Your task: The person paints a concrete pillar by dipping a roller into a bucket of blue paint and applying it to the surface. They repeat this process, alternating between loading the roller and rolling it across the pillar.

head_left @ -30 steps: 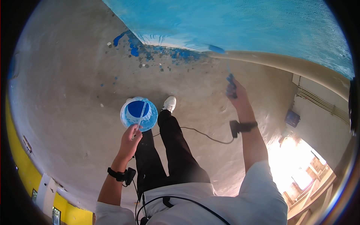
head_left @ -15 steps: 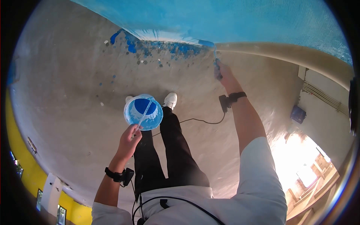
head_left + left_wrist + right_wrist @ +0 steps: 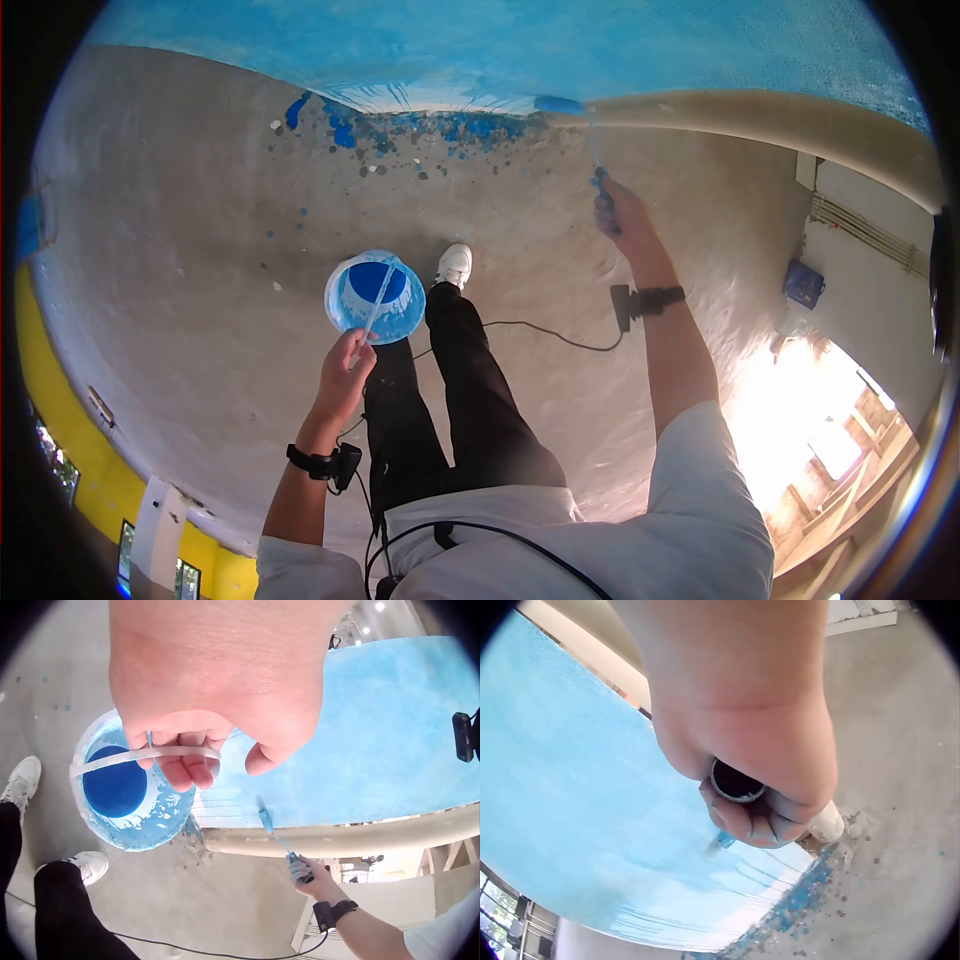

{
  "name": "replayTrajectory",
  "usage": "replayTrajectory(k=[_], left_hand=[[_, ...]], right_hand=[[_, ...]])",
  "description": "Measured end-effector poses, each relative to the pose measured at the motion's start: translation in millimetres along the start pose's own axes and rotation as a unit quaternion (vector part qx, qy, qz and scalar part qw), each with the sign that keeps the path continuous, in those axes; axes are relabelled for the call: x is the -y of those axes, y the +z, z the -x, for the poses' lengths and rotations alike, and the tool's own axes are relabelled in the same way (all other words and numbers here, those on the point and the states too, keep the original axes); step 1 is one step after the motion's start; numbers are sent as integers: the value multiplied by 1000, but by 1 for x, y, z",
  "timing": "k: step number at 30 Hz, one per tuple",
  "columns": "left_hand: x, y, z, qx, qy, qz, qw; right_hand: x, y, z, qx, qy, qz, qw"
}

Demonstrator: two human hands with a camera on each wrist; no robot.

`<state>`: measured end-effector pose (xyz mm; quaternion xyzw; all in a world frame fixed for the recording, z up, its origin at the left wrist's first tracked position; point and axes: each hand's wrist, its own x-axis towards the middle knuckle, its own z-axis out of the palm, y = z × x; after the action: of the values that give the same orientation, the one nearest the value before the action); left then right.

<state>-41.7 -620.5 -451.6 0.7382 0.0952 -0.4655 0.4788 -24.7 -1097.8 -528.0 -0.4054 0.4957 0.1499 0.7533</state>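
Observation:
The left hand (image 3: 347, 372) grips the pale handle (image 3: 120, 758) of a white bucket (image 3: 334, 300), its fingers curled round it in the left wrist view. Dark blue paint (image 3: 115, 781) lies in the bucket, and lighter blue coats its inside. My right hand (image 3: 627, 218) holds the dark handle of a paint roller (image 3: 560, 104); the roller's blue head is at the lower part of the light blue wall (image 3: 600, 50). From the right wrist view, the fingers wrap round the handle's round end (image 3: 737, 781). Whether the roller touches the wall I cannot tell.
Blue splashes (image 3: 343, 134) mark the grey floor (image 3: 200, 200) along the wall's foot. A beige pipe-like ledge (image 3: 720, 108) runs to the right. A blue box (image 3: 803, 284) is near the right wall. A black cable (image 3: 550, 335) crosses by the legs and white shoe (image 3: 454, 264).
The right hand with the roller moved left along the wall's lower edge, then back right. The bucket shifted slightly and is still in the left hand. The view has turned a little.

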Motion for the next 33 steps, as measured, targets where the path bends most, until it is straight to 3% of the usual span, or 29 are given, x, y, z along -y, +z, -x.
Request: replayTrajectory(k=[5,8,11,13,17,19,23,29,33], left_hand=[[-4,-10,-1,-29,15,-27,999],[-8,-26,2,-43,35,-28,998],[-25,-41,6,-56,55,-108,991],[-36,-52,13,-39,27,-169,984],[-34,-66,23,-42,62,-211,975],[-20,-76,22,-64,111,-308,943],[-23,-84,31,-81,119,-390,910],[22,-111,42,-108,146,-397,900],[25,-119,72,-96,111,-387,910]], right_hand=[[-40,-25,1,-18,33,23,999],[-69,-50,42,-34,45,76,996],[-96,-89,86,-47,52,162,984],[-111,-111,122,-71,62,201,975],[-137,-148,214,-122,64,282,950],[-159,-158,266,-160,69,255,951],[-199,-173,373,-202,72,239,947],[-179,-164,498,-204,73,329,919],[-147,-141,535,-193,88,350,912]])
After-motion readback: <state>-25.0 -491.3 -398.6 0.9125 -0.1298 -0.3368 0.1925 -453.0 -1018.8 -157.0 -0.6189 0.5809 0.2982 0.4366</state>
